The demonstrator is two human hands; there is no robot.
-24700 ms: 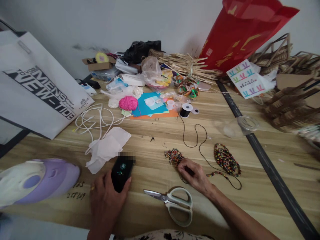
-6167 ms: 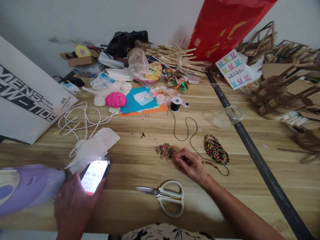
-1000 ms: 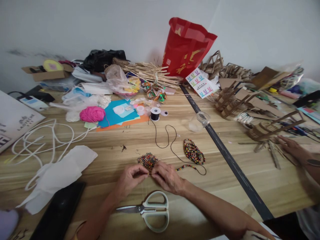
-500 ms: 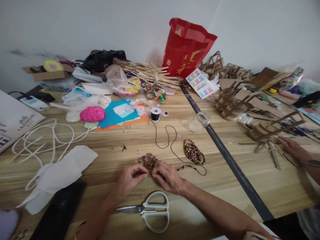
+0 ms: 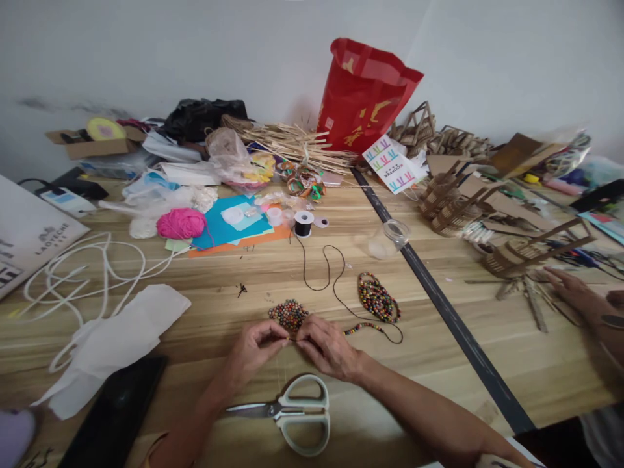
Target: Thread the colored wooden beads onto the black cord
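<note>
My left hand (image 5: 260,342) is closed in a pinch on a tiny yellowish bead (image 5: 287,338). Close beside it, my right hand (image 5: 327,344) pinches the black cord, whose end runs between the two hands. Just beyond my fingertips lies a pile of loose coloured beads (image 5: 288,314). From under my right hand a strung row of beads (image 5: 363,327) leads out, and the black cord (image 5: 336,286) loops back to a white-rimmed spool (image 5: 303,224). A coil of strung beads (image 5: 377,298) rests to the right. White-handled scissors (image 5: 302,414) lie nearer me.
A black phone-like slab (image 5: 117,413) and white paper (image 5: 121,338) lie at left, beside a white cable (image 5: 104,260). A clear plastic cup (image 5: 390,237) lies by the dark strip (image 5: 439,299). Small woven baskets (image 5: 531,250) and another person's hand (image 5: 578,296) are at right.
My two hands stay pinched together in nearly the same place. At the right, the other person's hand has shifted slightly, and more fingers show at the edge.
</note>
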